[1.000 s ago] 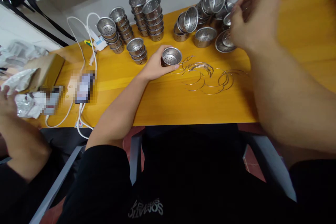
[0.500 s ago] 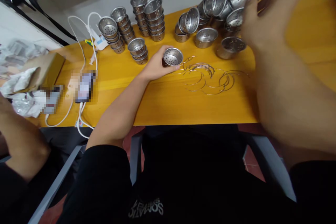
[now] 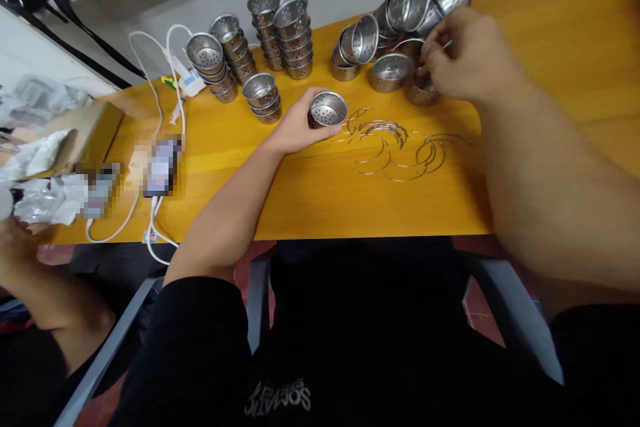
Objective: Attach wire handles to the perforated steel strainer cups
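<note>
My left hand (image 3: 296,125) is closed around a small perforated metal cup (image 3: 329,109), which stands upright on the table with its mouth up. My right hand (image 3: 463,57) is over the cups at the back right, its thumb and fingers pinched on a thin curved wire (image 3: 406,41). Just below those fingers is another metal cup (image 3: 423,90), partly hidden by the hand. Beside it sits a wide upright cup (image 3: 393,72). Several loose curved wires (image 3: 385,128) lie on the table between my hands.
Stacked perforated cups (image 3: 295,37) stand along the back, with a short stack (image 3: 263,97) nearer. Tilted cups (image 3: 410,0) lean at the back right. A phone (image 3: 163,167) with white cables lies left, near a cardboard box (image 3: 87,133). Another person's arm (image 3: 55,287) is at far left.
My right hand has moved left and slightly down from the far right, and a curved wire now shows at its fingers. My left hand and its cup stay put. The other person's arm has shifted.
</note>
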{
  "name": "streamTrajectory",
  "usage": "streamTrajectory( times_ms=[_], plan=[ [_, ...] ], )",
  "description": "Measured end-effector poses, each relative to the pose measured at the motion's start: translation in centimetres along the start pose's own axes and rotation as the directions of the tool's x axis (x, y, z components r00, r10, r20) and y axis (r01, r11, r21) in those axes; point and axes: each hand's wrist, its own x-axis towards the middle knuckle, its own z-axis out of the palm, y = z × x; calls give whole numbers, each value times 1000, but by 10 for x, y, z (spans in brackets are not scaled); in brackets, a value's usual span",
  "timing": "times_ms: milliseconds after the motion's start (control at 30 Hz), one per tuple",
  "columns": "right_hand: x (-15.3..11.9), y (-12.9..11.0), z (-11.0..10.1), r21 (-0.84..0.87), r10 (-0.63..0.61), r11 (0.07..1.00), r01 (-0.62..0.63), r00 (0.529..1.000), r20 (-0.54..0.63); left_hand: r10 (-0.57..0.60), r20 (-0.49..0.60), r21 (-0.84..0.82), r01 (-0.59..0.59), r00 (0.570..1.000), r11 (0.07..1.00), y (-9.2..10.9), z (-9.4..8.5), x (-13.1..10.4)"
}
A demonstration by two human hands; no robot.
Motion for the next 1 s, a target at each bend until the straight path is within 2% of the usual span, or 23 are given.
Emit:
streamTrajectory(
  times_ms=[100,200,400,533,667,867,1000],
  plan=[
    [2,6,6,-29,-71,997,70,996,-50,7,9,10,-7,1000,1000,1,1,0],
    [0,0,7,-13,-107,994,106,990,-93,13,10,12,-13,1000,1000,-2,2,0],
    [-14,-43,6,36,-229,969,244,944,-238,49,-18,52,-48,999,997,-13,0,3],
    [-23,-69,24,167,-253,945,282,951,-179,79,-36,46,-77,996,996,-25,1,6],
    [-29,-83,46,301,-282,901,311,950,-138,77,-69,-86,-83,995,993,-38,9,10],
    [-29,-81,58,511,-264,811,284,958,-113,32,-73,-249,-49,997,967,-44,12,15],
    [-27,-77,58,547,-258,797,257,963,-77,31,-80,-287,-52,996,957,-43,7,17]
  ],
)
